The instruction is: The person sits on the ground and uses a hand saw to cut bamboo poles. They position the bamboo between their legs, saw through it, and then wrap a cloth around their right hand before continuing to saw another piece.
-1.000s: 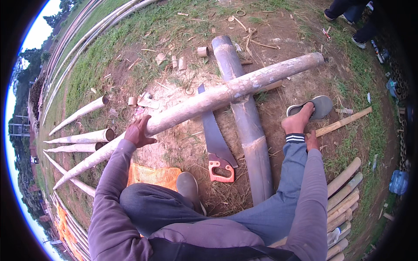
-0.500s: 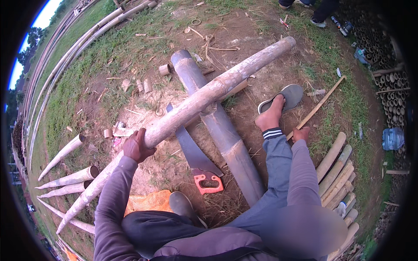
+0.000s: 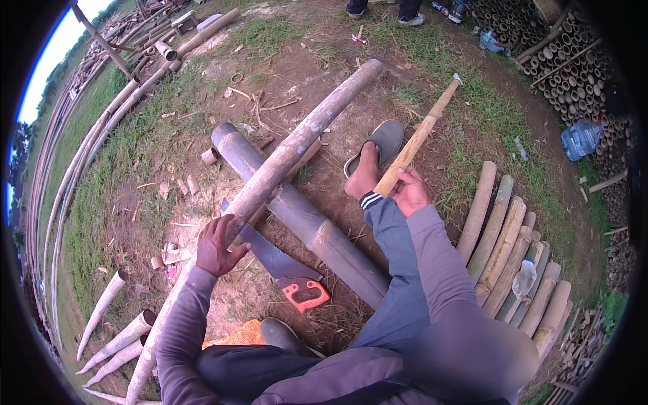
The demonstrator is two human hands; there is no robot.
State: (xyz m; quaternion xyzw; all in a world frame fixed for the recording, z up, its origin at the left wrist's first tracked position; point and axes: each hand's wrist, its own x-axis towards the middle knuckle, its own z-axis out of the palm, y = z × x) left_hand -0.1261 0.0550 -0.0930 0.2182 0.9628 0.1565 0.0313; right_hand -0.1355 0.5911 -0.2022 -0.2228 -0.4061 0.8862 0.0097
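Observation:
A long pale bamboo pole (image 3: pixel 297 145) lies slantwise across a thicker dark bamboo pole (image 3: pixel 297 216) on the ground. My left hand (image 3: pixel 217 246) grips the pale pole, its fingers curved over the top and its thumb out to the side. In my right hand (image 3: pixel 408 192) is a flat split bamboo strip (image 3: pixel 418 142), held near its lower end between thumb and fingers. The strip points up and away to the right, past my sandalled foot (image 3: pixel 368 162). A hand saw (image 3: pixel 270 251) with an orange handle lies beneath the pale pole, against the dark one.
Cut bamboo lengths (image 3: pixel 503 236) lie side by side at my right. More pole ends (image 3: pixel 138 324) lie at the left. A water jug (image 3: pixel 582 140) stands near stacked bamboo (image 3: pixel 574 61). Another person's feet (image 3: pixel 408 19) show at the far edge. Offcuts (image 3: pixel 210 156) litter the ground.
My right hand has lifted and turned the bamboo strip, so its broad face shows. The left hand stays on the pale pole, its fingers looser. The whole view has shifted.

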